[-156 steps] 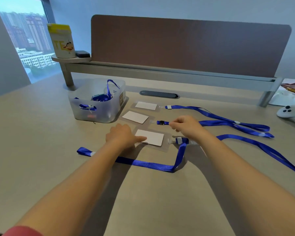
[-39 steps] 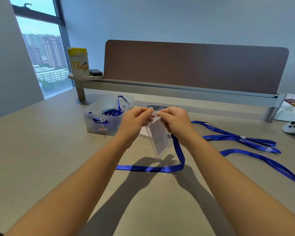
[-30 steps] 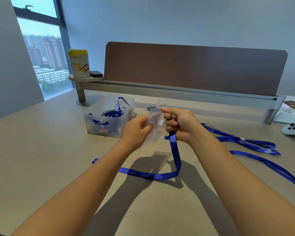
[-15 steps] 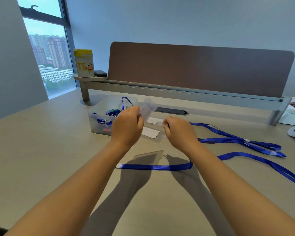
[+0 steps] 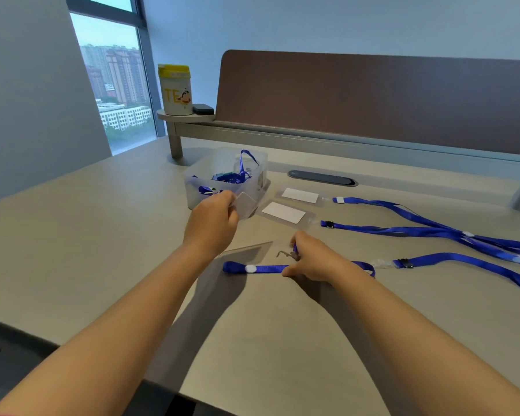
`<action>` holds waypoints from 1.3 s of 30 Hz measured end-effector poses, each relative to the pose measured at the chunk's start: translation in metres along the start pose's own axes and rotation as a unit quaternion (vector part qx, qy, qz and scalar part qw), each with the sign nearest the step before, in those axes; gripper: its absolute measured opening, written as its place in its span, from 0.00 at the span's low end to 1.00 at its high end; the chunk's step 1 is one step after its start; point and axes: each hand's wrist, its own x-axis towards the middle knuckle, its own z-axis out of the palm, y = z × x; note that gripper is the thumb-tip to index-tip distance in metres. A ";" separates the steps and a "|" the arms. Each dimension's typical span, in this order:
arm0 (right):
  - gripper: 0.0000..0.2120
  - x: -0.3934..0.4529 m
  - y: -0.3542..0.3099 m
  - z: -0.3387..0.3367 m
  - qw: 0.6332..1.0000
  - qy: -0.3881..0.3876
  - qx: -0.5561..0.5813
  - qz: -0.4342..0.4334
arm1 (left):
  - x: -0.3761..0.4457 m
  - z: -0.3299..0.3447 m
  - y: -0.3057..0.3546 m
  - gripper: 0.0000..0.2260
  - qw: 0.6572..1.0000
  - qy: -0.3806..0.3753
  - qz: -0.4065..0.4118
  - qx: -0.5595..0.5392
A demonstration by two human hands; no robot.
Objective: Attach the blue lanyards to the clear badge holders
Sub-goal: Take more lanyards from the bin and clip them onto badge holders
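At frame centre the left hand (image 5: 213, 223) pinches a clear badge holder (image 5: 246, 202) aloft. Down-right, the right hand (image 5: 312, 256) closes on the blue lanyard (image 5: 264, 269) (long axis left-right on the desk (image 5: 102, 235)); its clip end lies nearer the right fingers.

desk (image 5: 72, 250): matt beige laminate, smooth | lanyards (image 5: 433, 232): blue woven cloth w/ slight sheen, black clips | badge holders (image 5: 285, 212): clear soft plastic, white paper cards inside | bin (image 5: 192, 187): translucent frosted plastic | divider (image 5: 373, 97): matt brown panel | rail (image 5: 282, 136): grey metal, satin | tub (image 5: 174, 90): glossy white plastic, yellow lid
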 end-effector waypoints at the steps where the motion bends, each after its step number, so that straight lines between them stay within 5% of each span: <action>1: 0.22 0.001 0.000 -0.001 1.000 0.000 -0.017 -0.001 | -0.001 -0.001 -0.001 0.09 1.000 -0.003 -0.002 0.001; 12: 0.15 0.016 -0.005 0.001 0.990 -0.044 -0.135 0.018 | 0.000 -0.010 -0.019 0.10 0.999 -0.015 -0.036 0.000; 17: 0.13 0.032 -0.022 -0.014 0.980 0.141 -0.142 0.019 | 0.012 -0.020 -0.029 0.10 0.998 0.011 -0.060 -0.016; 24: 0.07 0.067 -0.062 -0.051 0.948 0.229 0.220 0.010 | 0.034 -0.036 -0.042 0.11 0.992 0.023 -0.113 -0.047; 31: 0.14 0.127 -0.090 -0.078 0.802 0.292 0.513 0.096 | 0.062 -0.047 -0.055 0.11 0.988 0.027 -0.138 -0.062; 36: 0.06 0.161 -0.118 -0.087 0.741 0.359 0.558 0.098 | 0.083 -0.049 -0.071 0.11 0.985 0.046 -0.142 -0.081; 39: 0.07 0.177 -0.127 -0.084 0.757 0.390 0.521 0.055 | 0.092 -0.047 -0.081 0.10 0.982 0.056 -0.149 -0.096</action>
